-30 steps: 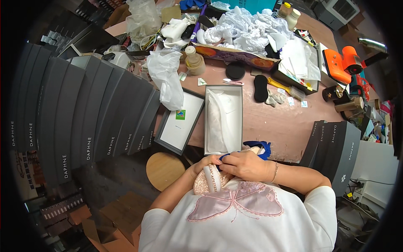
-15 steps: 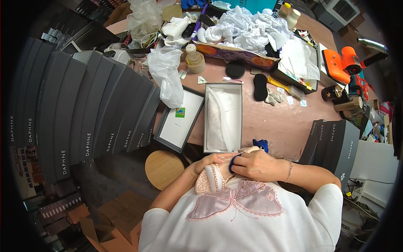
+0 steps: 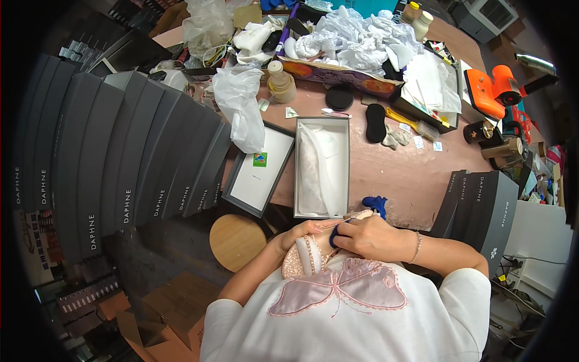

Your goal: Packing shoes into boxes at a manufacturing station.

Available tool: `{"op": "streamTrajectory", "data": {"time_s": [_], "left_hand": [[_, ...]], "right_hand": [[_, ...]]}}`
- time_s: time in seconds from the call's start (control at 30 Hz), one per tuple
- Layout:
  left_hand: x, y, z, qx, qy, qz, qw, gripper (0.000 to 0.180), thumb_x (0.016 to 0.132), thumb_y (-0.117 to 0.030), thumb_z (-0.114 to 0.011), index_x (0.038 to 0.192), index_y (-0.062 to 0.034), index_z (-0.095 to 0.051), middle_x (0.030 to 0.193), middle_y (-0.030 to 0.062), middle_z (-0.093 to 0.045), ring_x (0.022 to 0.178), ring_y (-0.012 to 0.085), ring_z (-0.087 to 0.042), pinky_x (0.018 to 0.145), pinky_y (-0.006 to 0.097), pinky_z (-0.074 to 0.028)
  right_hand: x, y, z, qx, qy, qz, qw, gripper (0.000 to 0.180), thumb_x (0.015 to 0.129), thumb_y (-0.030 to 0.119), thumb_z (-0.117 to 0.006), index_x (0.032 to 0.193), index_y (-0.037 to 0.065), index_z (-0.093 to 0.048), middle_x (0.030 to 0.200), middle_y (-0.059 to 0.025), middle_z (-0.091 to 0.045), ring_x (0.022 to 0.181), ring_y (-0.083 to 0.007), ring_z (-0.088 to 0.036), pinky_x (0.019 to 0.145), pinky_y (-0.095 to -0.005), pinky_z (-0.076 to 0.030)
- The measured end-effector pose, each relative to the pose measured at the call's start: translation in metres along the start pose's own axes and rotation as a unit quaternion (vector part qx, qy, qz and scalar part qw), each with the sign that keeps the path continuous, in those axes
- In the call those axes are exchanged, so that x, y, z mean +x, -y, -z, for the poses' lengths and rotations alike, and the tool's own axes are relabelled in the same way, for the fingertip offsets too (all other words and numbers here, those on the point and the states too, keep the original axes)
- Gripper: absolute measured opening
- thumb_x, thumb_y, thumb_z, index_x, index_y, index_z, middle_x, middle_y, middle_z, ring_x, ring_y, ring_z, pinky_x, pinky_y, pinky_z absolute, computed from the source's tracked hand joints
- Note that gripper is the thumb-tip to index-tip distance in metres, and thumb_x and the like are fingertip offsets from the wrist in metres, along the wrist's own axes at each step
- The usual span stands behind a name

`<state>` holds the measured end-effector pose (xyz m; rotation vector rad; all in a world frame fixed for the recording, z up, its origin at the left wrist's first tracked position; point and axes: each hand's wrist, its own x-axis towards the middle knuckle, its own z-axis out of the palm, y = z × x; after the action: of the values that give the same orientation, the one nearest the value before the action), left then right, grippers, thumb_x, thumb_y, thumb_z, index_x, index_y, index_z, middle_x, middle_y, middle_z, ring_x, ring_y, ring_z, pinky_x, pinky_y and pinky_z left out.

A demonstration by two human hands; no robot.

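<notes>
Close to my chest, my left hand (image 3: 297,234) grips a sandal (image 3: 300,258) with a glittery pink-gold sole and a pale strap edged with beads. My right hand (image 3: 375,238) is closed on a dark blue cloth (image 3: 374,206) and presses it against the sandal; part of the cloth sticks out beyond the fingers. The sandal's heel end is partly hidden behind the right hand. Just past my hands on the table stands an open grey shoebox (image 3: 338,163), with white tissue paper (image 3: 311,172) inside. Its lid (image 3: 258,178) lies tilted to the left, white inside up.
Grey shoeboxes stand in a long row (image 3: 139,145) at left and a stack (image 3: 482,211) at right. On the pink table (image 3: 398,172) lie a yellow-handled brush (image 3: 413,123), a black pad (image 3: 375,123) and a glue bottle (image 3: 280,84). A wooden stool (image 3: 235,243) is below left.
Both hands stay at the sandal, with only slight movement of the right hand and the blue cloth. The view has shifted a little; the boxes and table things keep their places.
</notes>
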<state>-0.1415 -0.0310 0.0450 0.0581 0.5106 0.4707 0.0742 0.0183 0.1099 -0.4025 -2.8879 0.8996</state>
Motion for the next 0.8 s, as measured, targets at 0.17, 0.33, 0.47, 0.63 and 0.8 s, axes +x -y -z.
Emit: {"op": "streamTrajectory", "data": {"time_s": [0.17,0.33,0.47,0.63,0.8], "left_hand": [[-0.001,-0.012,0.003,0.062,-0.002,0.024,0.998,0.062,0.078,-0.028,-0.048,0.13,0.0055,-0.04,0.099,0.016,-0.058,0.084,0.0209,-0.059,0.078,0.03,-0.049],[0.005,-0.014,0.008,-0.002,0.044,-0.013,0.999,0.072,0.074,-0.032,-0.052,0.134,0.0045,-0.034,0.097,0.0243,-0.058,0.08,0.0311,-0.063,0.071,0.037,-0.054],[0.005,-0.024,0.008,-0.046,0.048,-0.104,0.992,0.086,0.07,-0.031,-0.055,0.142,0.003,-0.023,0.119,0.0317,-0.049,0.081,0.0375,-0.064,0.066,0.047,-0.058],[0.017,-0.032,0.0,-0.015,0.025,-0.179,0.983,0.084,0.07,-0.027,-0.054,0.143,0.001,-0.023,0.131,0.027,-0.043,0.089,0.0353,-0.063,0.069,0.047,-0.058],[0.042,-0.037,-0.025,0.033,-0.035,-0.271,0.961,0.085,0.067,-0.018,-0.053,0.145,-0.0023,-0.021,0.137,0.0212,-0.041,0.101,0.0356,-0.059,0.082,0.051,-0.055]], "right_hand": [[0.016,0.0,-0.009,0.024,-0.124,0.005,0.992,0.024,0.074,0.013,-0.062,0.095,0.002,-0.059,0.092,-0.0093,-0.055,0.08,-0.0216,-0.062,0.061,-0.0326,-0.053],[-0.017,-0.014,0.014,0.156,-0.136,-0.142,0.968,0.018,0.081,0.014,-0.063,0.096,0.004,-0.064,0.09,-0.0112,-0.059,0.083,-0.0283,-0.062,0.068,-0.0365,-0.051],[-0.095,-0.035,0.066,0.165,-0.302,-0.263,0.901,0.015,0.081,0.01,-0.067,0.093,0.002,-0.064,0.087,-0.0128,-0.062,0.078,-0.0277,-0.061,0.071,-0.0342,-0.049],[-0.146,-0.056,0.101,0.054,-0.401,-0.451,0.796,0.014,0.08,0.011,-0.066,0.088,-0.001,-0.065,0.084,-0.0137,-0.063,0.073,-0.0259,-0.062,0.066,-0.0338,-0.049],[-0.145,-0.152,0.057,-0.163,-0.286,-0.417,0.847,0.014,0.079,0.015,-0.064,0.084,0.003,-0.068,0.086,-0.016,-0.062,0.083,-0.0347,-0.06,0.071,-0.0437,-0.048]]}}
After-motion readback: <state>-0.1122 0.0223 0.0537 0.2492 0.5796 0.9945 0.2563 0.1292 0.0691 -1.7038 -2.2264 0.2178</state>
